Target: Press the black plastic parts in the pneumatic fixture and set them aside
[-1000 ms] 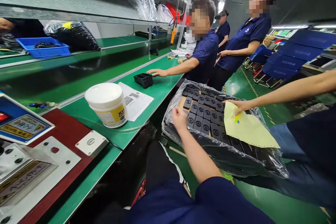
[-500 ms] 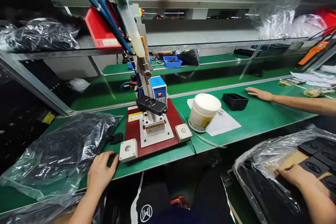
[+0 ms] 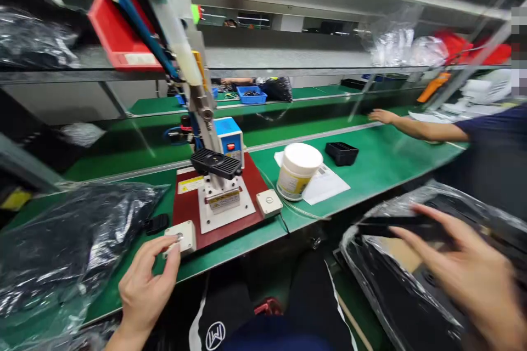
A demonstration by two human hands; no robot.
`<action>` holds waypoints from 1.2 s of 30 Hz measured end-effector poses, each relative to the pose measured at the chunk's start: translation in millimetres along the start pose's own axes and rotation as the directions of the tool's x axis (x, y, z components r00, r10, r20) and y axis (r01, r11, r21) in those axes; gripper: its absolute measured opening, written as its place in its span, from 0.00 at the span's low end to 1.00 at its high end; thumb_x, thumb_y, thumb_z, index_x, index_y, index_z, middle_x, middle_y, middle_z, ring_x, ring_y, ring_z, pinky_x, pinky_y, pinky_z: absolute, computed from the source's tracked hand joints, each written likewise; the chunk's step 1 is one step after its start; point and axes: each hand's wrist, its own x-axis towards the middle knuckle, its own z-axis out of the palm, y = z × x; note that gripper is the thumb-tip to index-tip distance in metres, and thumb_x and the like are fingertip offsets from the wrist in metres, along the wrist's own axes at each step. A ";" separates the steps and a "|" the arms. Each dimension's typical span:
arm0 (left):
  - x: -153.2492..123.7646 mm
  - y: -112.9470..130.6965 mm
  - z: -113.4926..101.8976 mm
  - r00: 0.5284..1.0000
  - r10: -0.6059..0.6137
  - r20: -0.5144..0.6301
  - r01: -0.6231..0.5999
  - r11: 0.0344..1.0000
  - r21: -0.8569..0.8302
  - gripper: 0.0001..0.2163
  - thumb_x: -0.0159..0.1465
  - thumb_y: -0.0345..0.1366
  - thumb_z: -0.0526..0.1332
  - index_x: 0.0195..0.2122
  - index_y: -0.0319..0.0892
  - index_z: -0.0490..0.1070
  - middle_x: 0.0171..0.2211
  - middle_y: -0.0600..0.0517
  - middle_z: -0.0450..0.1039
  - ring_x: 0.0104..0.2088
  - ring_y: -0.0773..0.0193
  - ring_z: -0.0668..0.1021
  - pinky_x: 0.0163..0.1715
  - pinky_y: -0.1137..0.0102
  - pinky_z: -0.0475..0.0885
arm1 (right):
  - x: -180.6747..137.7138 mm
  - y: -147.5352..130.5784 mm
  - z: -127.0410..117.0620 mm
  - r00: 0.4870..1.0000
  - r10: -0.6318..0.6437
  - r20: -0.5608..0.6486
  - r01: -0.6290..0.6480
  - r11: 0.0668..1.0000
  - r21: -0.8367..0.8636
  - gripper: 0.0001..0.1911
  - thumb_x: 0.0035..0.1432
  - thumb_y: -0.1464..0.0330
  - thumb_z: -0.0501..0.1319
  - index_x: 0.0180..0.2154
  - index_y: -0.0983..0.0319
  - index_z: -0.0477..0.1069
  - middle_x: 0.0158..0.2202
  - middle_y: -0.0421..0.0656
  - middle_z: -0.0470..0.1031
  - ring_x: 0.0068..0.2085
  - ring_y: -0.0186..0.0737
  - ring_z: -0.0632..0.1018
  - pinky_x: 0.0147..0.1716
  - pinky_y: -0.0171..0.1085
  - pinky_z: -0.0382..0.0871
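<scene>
My left hand [image 3: 146, 285] rests at the front edge of the green bench, its forefinger on the round button of the left white switch box [image 3: 180, 237]. That box sits on the red base plate [image 3: 190, 207] of a small press, where a black slotted part [image 3: 217, 163] lies on the fixture. My right hand [image 3: 465, 269], blurred, hovers with fingers spread above the plastic-lined box of black parts [image 3: 395, 279] at the lower right and holds nothing.
A second white switch box [image 3: 269, 202], a white tub [image 3: 297, 171] on a paper sheet, and a black tray [image 3: 341, 153] stand to the right. A plastic bag of black parts [image 3: 61, 241] fills the left. A co-worker's arm [image 3: 415, 127] reaches over the bench.
My view swung from the parts box to the press. My left hand moved onto the left switch box button. My right hand lifted off the box and spread.
</scene>
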 end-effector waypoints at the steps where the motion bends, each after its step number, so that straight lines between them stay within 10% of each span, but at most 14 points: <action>1: 6.0 22.4 8.6 0.998 -0.008 0.064 0.016 0.991 -0.135 0.08 0.61 0.32 0.63 0.42 0.44 0.72 0.38 0.49 0.75 0.39 0.59 0.78 0.45 0.64 0.72 | -10.4 -30.7 16.4 0.993 -0.072 0.098 0.064 0.995 0.078 0.23 0.49 0.57 0.71 0.48 0.49 0.73 0.46 0.50 0.75 0.50 0.51 0.76 0.50 0.54 0.66; 5: 13.9 91.4 39.7 0.876 -0.016 0.481 0.291 0.814 -0.502 0.26 0.59 0.40 0.66 0.59 0.48 0.62 0.55 0.46 0.68 0.54 0.53 0.73 0.55 0.60 0.70 | -43.2 -98.9 93.7 0.878 -0.355 0.322 0.070 0.760 0.646 0.35 0.48 0.58 0.73 0.55 0.54 0.62 0.48 0.46 0.74 0.50 0.46 0.76 0.51 0.46 0.71; 9: 5.7 106.7 50.8 0.647 -0.063 0.760 0.665 0.535 -0.522 0.29 0.59 0.48 0.65 0.59 0.47 0.60 0.57 0.44 0.66 0.55 0.51 0.72 0.53 0.59 0.71 | -65.2 -117.0 132.2 0.847 -0.405 0.346 0.007 0.659 0.753 0.40 0.47 0.63 0.74 0.58 0.55 0.58 0.50 0.47 0.72 0.52 0.43 0.75 0.53 0.42 0.70; 12: -3.7 98.0 50.3 0.577 -0.116 0.808 0.780 0.372 -0.503 0.29 0.57 0.51 0.66 0.56 0.46 0.63 0.54 0.43 0.69 0.52 0.50 0.75 0.50 0.61 0.73 | -71.3 -124.1 140.1 0.816 -0.444 0.370 0.042 0.685 0.728 0.43 0.47 0.65 0.73 0.61 0.55 0.55 0.51 0.48 0.71 0.52 0.42 0.74 0.53 0.41 0.70; 17: -11.6 82.8 44.0 0.590 -0.135 0.796 0.783 0.338 -0.523 0.31 0.52 0.55 0.69 0.53 0.47 0.65 0.52 0.43 0.70 0.51 0.49 0.75 0.50 0.61 0.73 | -68.8 -135.5 136.6 0.741 -0.570 0.356 0.259 0.730 0.632 0.34 0.50 0.64 0.71 0.57 0.57 0.62 0.50 0.48 0.72 0.51 0.43 0.75 0.52 0.41 0.70; 24: 38.5 49.9 4.6 0.759 -0.111 0.641 0.526 0.685 -0.504 0.28 0.50 0.52 0.71 0.49 0.47 0.69 0.47 0.45 0.72 0.48 0.49 0.75 0.47 0.60 0.73 | -64.0 -142.4 134.9 0.590 -0.701 0.400 0.372 0.676 0.636 0.17 0.55 0.68 0.67 0.47 0.59 0.70 0.52 0.50 0.72 0.52 0.42 0.75 0.50 0.39 0.73; 29: 116.6 23.0 3.1 0.874 -0.031 0.486 0.380 0.667 -0.641 0.31 0.53 0.50 0.69 0.53 0.43 0.64 0.51 0.41 0.71 0.52 0.48 0.73 0.49 0.59 0.72 | -39.3 -173.8 173.5 0.660 -0.736 0.151 0.518 0.592 0.618 0.12 0.57 0.69 0.64 0.45 0.60 0.72 0.54 0.52 0.70 0.54 0.44 0.74 0.52 0.43 0.72; 36: 198.2 -15.7 47.9 0.883 0.034 0.469 0.333 0.658 -0.675 0.30 0.57 0.52 0.64 0.55 0.39 0.66 0.53 0.40 0.70 0.50 0.52 0.74 0.48 0.63 0.70 | 16.2 -210.3 238.8 0.681 -0.732 -0.008 0.644 0.594 0.482 0.06 0.59 0.69 0.61 0.39 0.61 0.74 0.51 0.52 0.72 0.53 0.44 0.75 0.52 0.46 0.72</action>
